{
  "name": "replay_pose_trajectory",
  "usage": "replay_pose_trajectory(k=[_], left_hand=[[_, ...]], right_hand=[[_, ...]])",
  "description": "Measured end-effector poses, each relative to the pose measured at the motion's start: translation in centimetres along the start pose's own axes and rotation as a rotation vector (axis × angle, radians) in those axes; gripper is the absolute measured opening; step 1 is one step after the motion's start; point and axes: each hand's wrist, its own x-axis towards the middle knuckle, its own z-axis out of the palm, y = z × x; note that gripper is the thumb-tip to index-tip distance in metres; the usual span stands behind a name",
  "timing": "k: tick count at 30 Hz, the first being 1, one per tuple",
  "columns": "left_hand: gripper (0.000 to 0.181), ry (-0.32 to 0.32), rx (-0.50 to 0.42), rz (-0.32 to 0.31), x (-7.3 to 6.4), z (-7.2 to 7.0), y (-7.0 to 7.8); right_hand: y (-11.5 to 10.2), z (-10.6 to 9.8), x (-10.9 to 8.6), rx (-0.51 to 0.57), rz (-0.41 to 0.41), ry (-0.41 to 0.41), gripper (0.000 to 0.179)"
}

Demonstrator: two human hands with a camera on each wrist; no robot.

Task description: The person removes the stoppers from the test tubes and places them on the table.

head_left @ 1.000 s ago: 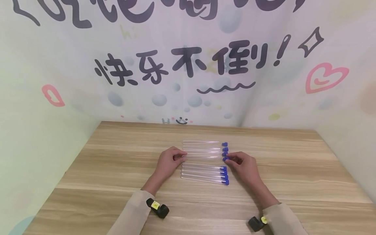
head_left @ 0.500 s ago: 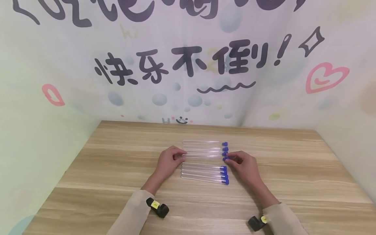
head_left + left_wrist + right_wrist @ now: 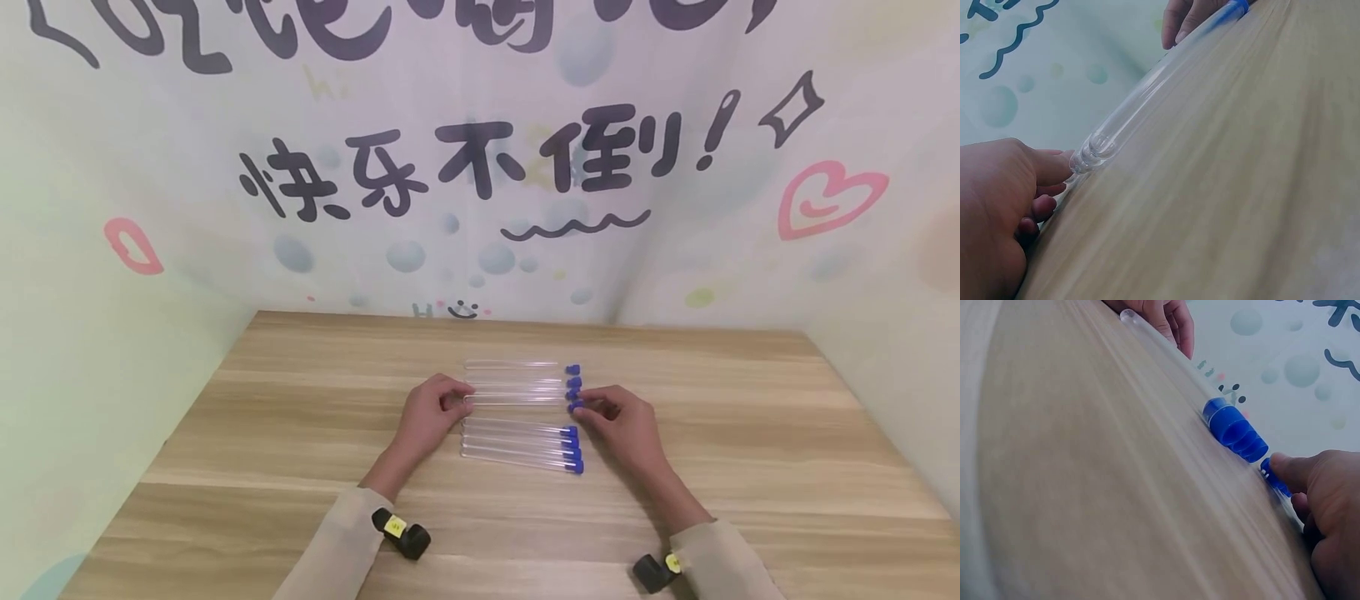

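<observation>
Clear test tubes lie side by side on the table in two groups. In the head view, the far group of uncapped tubes [image 3: 517, 387] has loose blue caps [image 3: 573, 382] by its right ends. Nearer are several capped tubes [image 3: 510, 442], their blue stoppers [image 3: 1229, 428] in a row in the right wrist view. My left hand [image 3: 431, 414] holds the rounded left end of the nearest uncapped tube between thumb and fingers. With thumb and index finger, my right hand [image 3: 621, 421] pinches the nearest loose cap [image 3: 1274, 478], just right of that tube's open end.
The wood-grain table [image 3: 300, 517] meets a white printed backdrop cloth [image 3: 480, 258] behind, with pale side panels left and right. A black wrist camera [image 3: 405, 533] is strapped to the left wrist, and another camera [image 3: 657, 572] to the right.
</observation>
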Motion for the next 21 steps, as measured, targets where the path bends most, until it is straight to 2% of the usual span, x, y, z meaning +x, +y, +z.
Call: replay_pose_trajectory(k=[10,21], left_hand=[[0.019,0.029,-0.059,-0.003,-0.28,0.01,-0.20],[0.015,0.103,-0.130,-0.025,-0.30,-0.08,0.11]], right_hand=[[0.33,0.38,-0.05,0.015,-0.045,0.072,0.024],[0.08,0.21,-0.15,0.091,0.041,0.173,0.023]])
